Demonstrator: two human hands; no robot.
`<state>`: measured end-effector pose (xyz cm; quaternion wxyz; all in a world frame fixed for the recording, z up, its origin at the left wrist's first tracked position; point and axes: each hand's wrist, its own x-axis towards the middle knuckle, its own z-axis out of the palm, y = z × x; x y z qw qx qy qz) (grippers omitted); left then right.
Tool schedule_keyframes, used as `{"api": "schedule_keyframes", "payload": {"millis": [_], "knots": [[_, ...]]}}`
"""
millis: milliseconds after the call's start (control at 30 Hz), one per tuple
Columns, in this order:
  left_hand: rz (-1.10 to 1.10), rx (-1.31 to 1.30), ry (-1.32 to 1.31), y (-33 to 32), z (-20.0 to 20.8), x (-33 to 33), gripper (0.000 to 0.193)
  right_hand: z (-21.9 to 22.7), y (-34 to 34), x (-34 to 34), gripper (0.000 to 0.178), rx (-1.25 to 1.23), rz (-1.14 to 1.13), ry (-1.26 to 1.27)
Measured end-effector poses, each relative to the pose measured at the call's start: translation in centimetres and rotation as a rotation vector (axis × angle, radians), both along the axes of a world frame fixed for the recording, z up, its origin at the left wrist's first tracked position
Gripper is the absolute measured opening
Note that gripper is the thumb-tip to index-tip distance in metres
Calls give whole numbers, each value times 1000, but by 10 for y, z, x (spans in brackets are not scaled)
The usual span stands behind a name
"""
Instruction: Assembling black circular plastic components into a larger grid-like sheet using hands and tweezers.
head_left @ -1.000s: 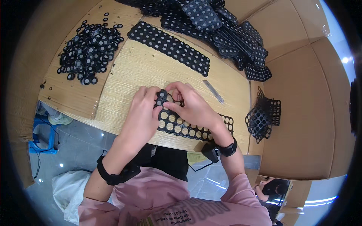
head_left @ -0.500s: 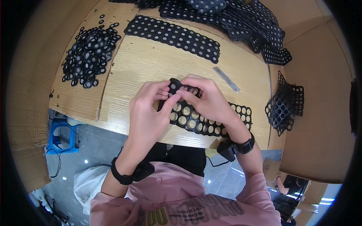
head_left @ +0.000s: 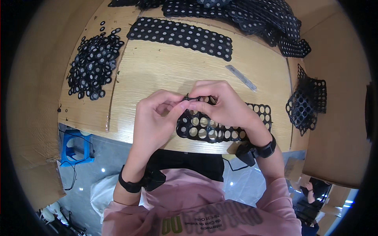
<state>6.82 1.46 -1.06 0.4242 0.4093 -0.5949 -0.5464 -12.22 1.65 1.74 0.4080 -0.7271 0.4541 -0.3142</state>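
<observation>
A black sheet with rows of round holes (head_left: 208, 135) lies near the table's front edge. Most of its holes show the wood through them, while a few at its left end look filled with grey. My left hand (head_left: 155, 114) pinches the sheet's upper left edge between thumb and fingers. Right beside it, my right hand (head_left: 222, 102) grips the same edge, thumb tip close to the left thumb. The fingertips hide what is between them, and my right hand and wrist cover part of the sheet.
Loose black rings with grey centres (head_left: 94, 63) form a pile at left. A filled black sheet (head_left: 179, 35) lies beyond my hands, near a flat, narrow grey strip (head_left: 241, 78). More sheets (head_left: 252, 23) are heaped at the back right; holed sheets (head_left: 305, 104) lie at right by cardboard walls (head_left: 334, 118).
The sheet's left corner, raised and showing a grey-filled hole before, has come down lower. Both hands remain pinched together at its edge. The whole view has shifted slightly.
</observation>
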Motion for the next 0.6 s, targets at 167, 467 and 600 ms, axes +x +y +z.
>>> {"api": "schedule_keyframes", "payload": {"millis": [167, 467, 600], "knots": [[-58, 118, 35, 2, 4, 10, 7, -2, 0, 1, 14, 83, 44, -67], [13, 98, -57, -18, 13, 30, 12, -12, -7, -5, 15, 384, 19, -371], [16, -55, -114, -33, 25, 42, 10, -12, -9, 0, 19, 361, 6, -385]]}}
